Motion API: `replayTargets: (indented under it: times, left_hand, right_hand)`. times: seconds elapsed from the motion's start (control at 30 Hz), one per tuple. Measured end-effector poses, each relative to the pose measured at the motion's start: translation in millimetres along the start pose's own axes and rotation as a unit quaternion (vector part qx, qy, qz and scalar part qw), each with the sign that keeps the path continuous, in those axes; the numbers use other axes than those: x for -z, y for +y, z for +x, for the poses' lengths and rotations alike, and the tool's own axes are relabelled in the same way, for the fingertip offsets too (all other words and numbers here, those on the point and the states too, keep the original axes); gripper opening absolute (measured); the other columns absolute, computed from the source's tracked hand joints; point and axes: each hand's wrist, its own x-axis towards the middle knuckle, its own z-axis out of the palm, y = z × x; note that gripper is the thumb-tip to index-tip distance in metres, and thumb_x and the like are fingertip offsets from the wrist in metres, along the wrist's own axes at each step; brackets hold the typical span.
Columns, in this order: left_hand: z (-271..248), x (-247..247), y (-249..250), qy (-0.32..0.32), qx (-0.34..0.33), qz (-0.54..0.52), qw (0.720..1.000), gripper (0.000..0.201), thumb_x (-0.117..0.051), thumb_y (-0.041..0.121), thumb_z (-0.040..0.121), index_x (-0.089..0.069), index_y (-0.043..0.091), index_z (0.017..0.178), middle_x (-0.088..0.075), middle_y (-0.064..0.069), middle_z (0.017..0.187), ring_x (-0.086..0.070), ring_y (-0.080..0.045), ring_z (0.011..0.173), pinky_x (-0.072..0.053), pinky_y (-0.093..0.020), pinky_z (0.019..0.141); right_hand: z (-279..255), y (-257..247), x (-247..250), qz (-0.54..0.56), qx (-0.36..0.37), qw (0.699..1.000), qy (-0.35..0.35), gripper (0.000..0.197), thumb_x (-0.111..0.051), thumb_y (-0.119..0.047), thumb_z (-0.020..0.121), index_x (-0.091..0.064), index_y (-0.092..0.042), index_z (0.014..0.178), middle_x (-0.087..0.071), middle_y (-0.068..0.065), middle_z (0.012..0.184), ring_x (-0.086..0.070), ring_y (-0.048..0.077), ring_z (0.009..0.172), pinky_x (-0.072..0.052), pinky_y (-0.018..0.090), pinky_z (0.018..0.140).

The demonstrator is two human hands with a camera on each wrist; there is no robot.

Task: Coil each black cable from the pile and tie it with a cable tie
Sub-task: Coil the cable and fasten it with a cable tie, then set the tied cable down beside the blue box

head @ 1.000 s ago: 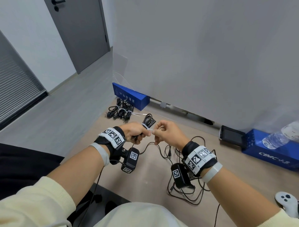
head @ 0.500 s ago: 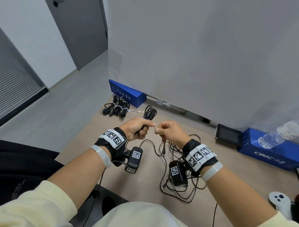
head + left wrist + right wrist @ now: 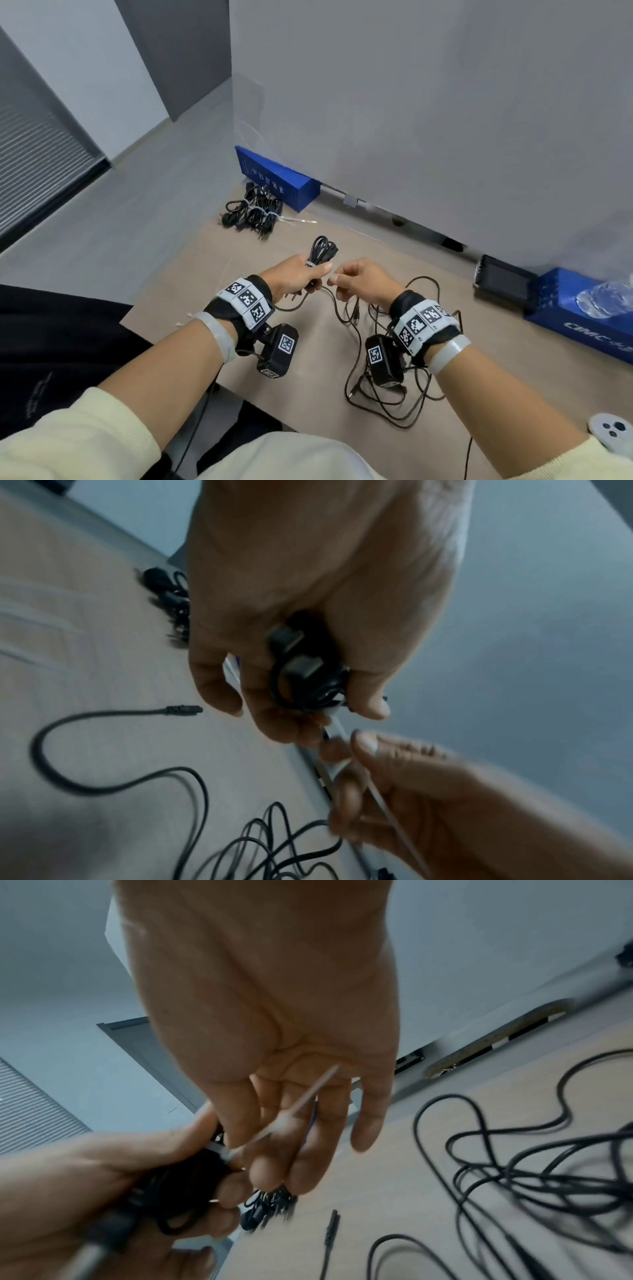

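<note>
My left hand grips a coiled black cable, whose loops stick out above the fist; a pale cable tie wraps the bundle. In the left wrist view the coiled cable sits inside the curled fingers. My right hand pinches the tie's free tail beside the left hand, and the tail runs back across the palm. A loose pile of black cables lies on the table under my right wrist.
Several tied cable bundles lie at the table's far left by a blue box. A second blue box with a water bottle, a small screen and a white controller lie to the right. A grey partition stands behind.
Both hands have come a little nearer to me and lower. The right hand has drawn slightly apart from the left along the tie's tail.
</note>
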Motion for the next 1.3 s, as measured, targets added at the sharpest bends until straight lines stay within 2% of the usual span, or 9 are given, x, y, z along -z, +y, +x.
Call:
replayTargets:
  times: [0.13,0.3,0.43,0.77,0.93,1.03,1.17,1.23,1.3]
  left_hand:
    - [22.4,29.3,-5.5,0.028,0.026,-0.040,0.998,0.021,-0.066,0.034,0.094,-0.062,0.015,0.086,-0.057,0.000,0.070,-0.051,-0.011,0.060,-0.036,-0.022,0.052]
    - [50.8,71.2,-5.5,0.079,0.037,-0.126,0.988,0.020,-0.081,0.017,0.076,-0.064,0.010,0.069,-0.055,-0.004,0.058,-0.044,-0.011,0.044,-0.029,-0.022,0.041]
    - [75.7,103.9,-8.0,0.077,0.032,-0.167,0.982,0.023,-0.082,0.012,0.072,-0.060,0.010,0.075,-0.058,-0.004,0.058,-0.046,-0.013,0.043,-0.031,-0.025,0.043]
    - [129.5,150.4,-37.1,0.000,0.029,-0.146,0.989,0.024,-0.080,0.015,0.079,-0.057,0.009,0.077,-0.064,-0.006,0.063,-0.057,-0.014,0.047,-0.035,-0.024,0.044]
    - [141.6,154.6,-40.3,-0.010,0.014,-0.201,0.980,0.024,-0.082,0.018,0.080,-0.065,0.003,0.089,-0.063,-0.007,0.063,-0.056,-0.016,0.047,-0.036,-0.024,0.045]
    - [156.0,160.9,-43.5,-0.016,0.022,-0.196,0.980,0.018,-0.068,0.024,0.094,-0.060,0.007,0.095,-0.062,-0.006,0.074,-0.057,-0.014,0.058,-0.039,-0.021,0.049]
    - [179.9,160.3,-57.2,0.020,0.062,-0.199,0.978,0.011,-0.049,0.019,0.104,-0.052,0.010,0.110,-0.056,-0.003,0.080,-0.052,-0.012,0.064,-0.038,-0.017,0.051]
    - [188.4,156.3,-64.7,0.033,0.074,-0.215,0.973,0.022,-0.046,0.019,0.105,-0.051,0.007,0.122,-0.059,-0.003,0.083,-0.055,-0.013,0.070,-0.040,-0.022,0.057]
    - [190.0,148.5,-65.6,0.023,0.093,-0.264,0.960,0.025,-0.043,0.023,0.106,-0.054,0.010,0.125,-0.063,-0.006,0.098,-0.059,-0.016,0.086,-0.047,-0.027,0.073]
  right_hand:
    - [35.6,-21.4,-17.7,0.005,-0.002,0.999,0.048,0.017,-0.066,-0.015,0.093,-0.070,-0.018,0.077,-0.068,-0.004,0.060,-0.061,0.011,0.059,-0.055,0.035,0.076]
    - [81.7,-44.5,-27.9,0.000,-0.014,0.996,0.092,0.018,-0.064,-0.012,0.092,-0.068,-0.013,0.075,-0.062,-0.002,0.058,-0.053,0.009,0.053,-0.043,0.020,0.057]
    - [125.7,-52.9,-29.7,0.007,-0.024,0.994,0.103,0.025,-0.065,-0.015,0.095,-0.064,-0.020,0.071,-0.059,-0.004,0.055,-0.048,0.005,0.048,-0.037,0.012,0.048]
    - [191.6,-39.4,-43.8,0.035,-0.083,0.992,0.089,0.024,-0.070,-0.014,0.093,-0.067,-0.024,0.070,-0.062,-0.007,0.054,-0.054,0.007,0.053,-0.047,0.028,0.070]
    - [208.6,-46.0,-33.6,0.083,-0.068,0.993,0.057,0.017,-0.068,-0.012,0.093,-0.071,-0.016,0.076,-0.062,-0.003,0.057,-0.052,0.020,0.064,-0.044,0.031,0.072]
    - [221.2,-45.7,-32.4,0.053,-0.109,0.989,0.085,0.015,-0.071,-0.017,0.091,-0.072,-0.021,0.077,-0.066,-0.004,0.065,-0.055,0.011,0.063,-0.047,0.030,0.073]
    - [223.8,-47.2,-51.0,-0.214,-0.152,0.945,0.196,0.019,-0.068,-0.035,0.088,-0.072,-0.031,0.106,-0.063,-0.009,0.111,-0.053,0.016,0.111,-0.036,0.048,0.109]
    - [225.4,-54.0,-57.7,-0.140,-0.121,0.954,0.235,0.020,-0.063,-0.043,0.089,-0.073,-0.027,0.096,-0.069,-0.005,0.102,-0.061,0.022,0.103,-0.047,0.041,0.094]
    - [228.0,-55.8,-67.2,0.002,-0.146,0.971,0.187,0.027,-0.065,-0.049,0.089,-0.069,-0.022,0.087,-0.073,-0.003,0.085,-0.069,0.022,0.084,-0.055,0.039,0.082]
